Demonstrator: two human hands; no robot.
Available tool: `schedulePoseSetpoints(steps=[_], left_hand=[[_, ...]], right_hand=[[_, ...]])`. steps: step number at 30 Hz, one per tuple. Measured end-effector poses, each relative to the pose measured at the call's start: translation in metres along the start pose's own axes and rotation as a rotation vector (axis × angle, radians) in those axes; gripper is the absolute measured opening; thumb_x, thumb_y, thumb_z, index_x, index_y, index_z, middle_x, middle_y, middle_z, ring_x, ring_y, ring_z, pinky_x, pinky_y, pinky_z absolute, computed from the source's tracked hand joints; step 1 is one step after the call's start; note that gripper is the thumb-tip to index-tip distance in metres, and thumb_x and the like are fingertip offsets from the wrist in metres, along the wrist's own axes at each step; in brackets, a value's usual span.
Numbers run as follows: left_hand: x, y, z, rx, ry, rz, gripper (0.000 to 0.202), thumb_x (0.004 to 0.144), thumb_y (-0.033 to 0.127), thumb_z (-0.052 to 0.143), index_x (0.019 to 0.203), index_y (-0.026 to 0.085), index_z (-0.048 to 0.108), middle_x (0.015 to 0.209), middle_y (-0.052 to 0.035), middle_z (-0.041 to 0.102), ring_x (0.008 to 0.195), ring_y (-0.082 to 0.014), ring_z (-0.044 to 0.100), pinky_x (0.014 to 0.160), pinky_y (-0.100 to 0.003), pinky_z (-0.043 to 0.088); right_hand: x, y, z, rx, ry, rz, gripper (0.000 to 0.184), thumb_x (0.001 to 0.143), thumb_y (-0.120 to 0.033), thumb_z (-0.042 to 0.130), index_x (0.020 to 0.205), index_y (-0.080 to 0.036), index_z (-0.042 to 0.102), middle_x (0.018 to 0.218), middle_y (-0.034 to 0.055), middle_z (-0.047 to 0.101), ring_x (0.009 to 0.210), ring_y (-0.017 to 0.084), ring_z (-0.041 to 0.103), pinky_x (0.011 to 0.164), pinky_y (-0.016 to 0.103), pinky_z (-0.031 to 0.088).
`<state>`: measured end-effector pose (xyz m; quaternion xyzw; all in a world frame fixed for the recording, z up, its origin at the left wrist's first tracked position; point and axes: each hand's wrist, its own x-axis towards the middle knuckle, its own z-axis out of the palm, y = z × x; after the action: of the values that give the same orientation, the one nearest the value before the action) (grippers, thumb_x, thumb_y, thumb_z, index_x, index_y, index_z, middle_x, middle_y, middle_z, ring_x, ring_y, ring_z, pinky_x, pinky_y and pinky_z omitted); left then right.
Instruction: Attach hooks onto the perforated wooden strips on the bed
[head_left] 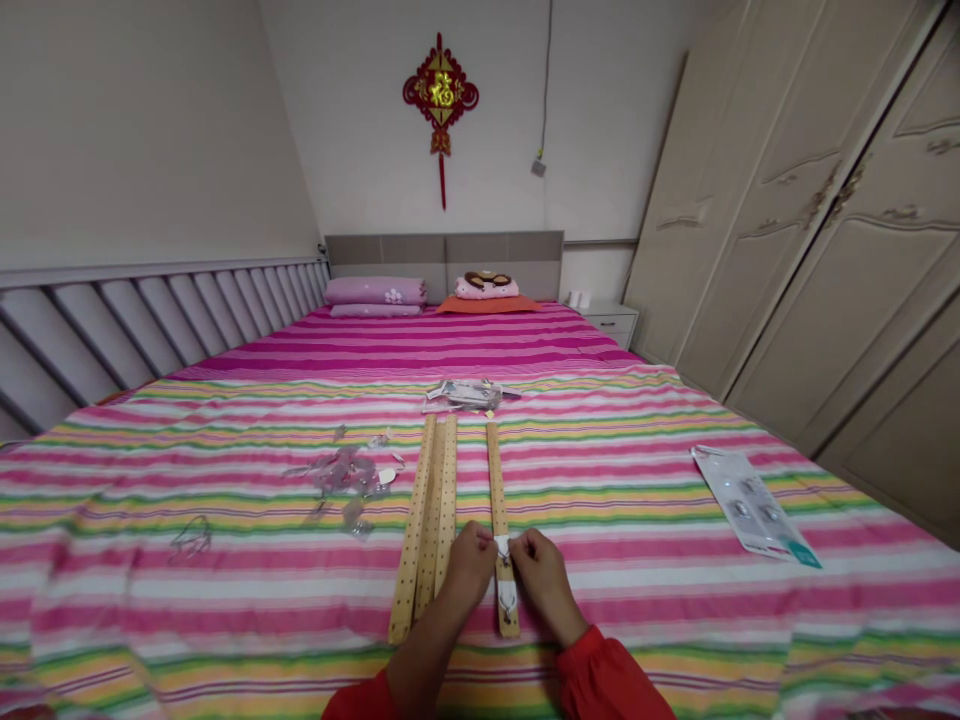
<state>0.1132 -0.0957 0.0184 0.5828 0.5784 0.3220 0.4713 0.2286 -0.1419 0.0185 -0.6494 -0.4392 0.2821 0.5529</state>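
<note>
A tan strip with rows of small holes (496, 480) lies lengthwise on the striped bedsheet in front of me. Near its close end sit a small white card (503, 546) and a lower white card (508, 592), each with a thin silvery strand and a dark bit on it. My left hand (472, 562) is closed, its fingertips pinched at the left edge of the upper card. From the other side, my right hand (541, 575) pinches at that card's right edge. What exactly lies between the fingertips is too small to make out.
More tan perforated strips (426, 530) lie to the left. Beyond them are small clear plastic bags (349, 475) and a thin wire tangle (193, 538). A packet pile (465, 394) rests farther back. At right lies a clear blister package (754, 505). A bed rail (187, 310) runs along the left.
</note>
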Motion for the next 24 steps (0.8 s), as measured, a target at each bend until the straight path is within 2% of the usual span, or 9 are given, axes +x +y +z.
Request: schedulePoseSetpoints(steps=[9,13,15,18,20,22,24], left_hand=[[0.0,-0.001,0.004,0.042,0.019,0.051,0.014,0.072,0.005,0.05,0.074,0.018,0.052,0.067,0.0025,0.056,0.065,-0.0118,0.057,0.063,-0.022,0.043],[-0.003,0.005,0.003,0.015,-0.007,0.027,0.012,0.075,0.007,0.048,0.074,0.018,0.053,0.071,0.0006,0.058,0.069,-0.0129,0.059,0.066,-0.023,0.045],[-0.006,0.007,0.0,0.035,-0.013,0.047,0.013,0.076,0.008,0.047,0.075,0.018,0.055,0.074,-0.001,0.06,0.072,-0.0139,0.059,0.068,-0.024,0.046],[-0.014,0.008,-0.004,0.08,0.012,0.188,0.022,0.073,0.008,0.048,0.085,0.017,0.064,0.086,-0.0041,0.064,0.082,-0.0161,0.06,0.078,-0.027,0.047],[-0.021,0.01,-0.007,0.08,0.01,0.297,0.03,0.074,0.01,0.048,0.095,0.018,0.067,0.094,-0.0063,0.065,0.091,-0.018,0.059,0.088,-0.03,0.046],[-0.029,0.015,-0.01,0.065,-0.041,0.367,0.031,0.078,0.014,0.045,0.098,0.019,0.069,0.097,-0.0076,0.065,0.096,-0.02,0.059,0.092,-0.034,0.044],[-0.038,0.024,-0.012,0.023,-0.103,0.345,0.027,0.079,0.02,0.046,0.092,0.021,0.07,0.096,-0.0077,0.065,0.096,-0.0218,0.059,0.092,-0.036,0.045]], right_hand=[[0.002,0.005,0.001,0.03,0.007,0.039,0.025,0.062,-0.039,0.056,0.047,-0.024,0.043,0.046,-0.0051,0.044,0.051,0.015,0.041,0.049,0.027,0.032],[0.002,0.008,0.0,0.083,0.005,0.05,0.026,0.062,-0.039,0.059,0.047,-0.023,0.045,0.046,-0.0048,0.046,0.05,0.014,0.043,0.049,0.026,0.034],[-0.002,0.01,-0.001,0.12,-0.008,0.054,0.024,0.064,-0.041,0.059,0.053,-0.021,0.053,0.049,-0.0033,0.051,0.05,0.014,0.045,0.048,0.026,0.036],[-0.011,0.013,-0.003,0.232,-0.033,0.064,0.029,0.067,-0.045,0.062,0.074,-0.017,0.066,0.059,0.0006,0.062,0.053,0.017,0.053,0.05,0.028,0.042],[-0.017,0.013,-0.005,0.306,-0.037,0.04,0.034,0.067,-0.046,0.066,0.083,-0.016,0.07,0.071,0.0052,0.069,0.064,0.02,0.061,0.06,0.031,0.048],[-0.022,0.012,-0.007,0.321,-0.033,-0.009,0.035,0.069,-0.046,0.068,0.087,-0.018,0.073,0.084,0.0085,0.072,0.079,0.024,0.064,0.072,0.034,0.051],[-0.025,0.01,-0.008,0.292,-0.03,-0.044,0.036,0.071,-0.048,0.067,0.092,-0.019,0.075,0.089,0.0091,0.072,0.085,0.025,0.064,0.077,0.035,0.051]])
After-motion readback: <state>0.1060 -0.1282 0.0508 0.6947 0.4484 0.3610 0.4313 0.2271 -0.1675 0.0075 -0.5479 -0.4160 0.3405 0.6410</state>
